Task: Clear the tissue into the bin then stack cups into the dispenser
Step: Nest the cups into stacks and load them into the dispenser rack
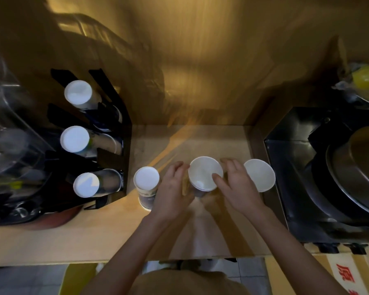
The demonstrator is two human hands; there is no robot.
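An upright stack of white paper cups [202, 172] stands at the middle of the wooden counter [94, 235], mouth up. My left hand [172, 188] wraps its left side and my right hand [235, 186] grips its right side, thumb over the rim. An upside-down cup stack [147, 184] stands just left of my left hand. Another white cup [260, 174] stands upright to the right of my right hand. The black cup dispenser [113, 133] at the left holds three rows of cups with white bottoms [75, 139] facing me. No tissue or bin is visible.
A black machine [303, 167] with a round metal pan [360, 173] fills the right side. Clear plastic containers [6, 135] sit at the far left. A wooden wall backs the counter. A box with red characters [345, 275] is on the floor below right.
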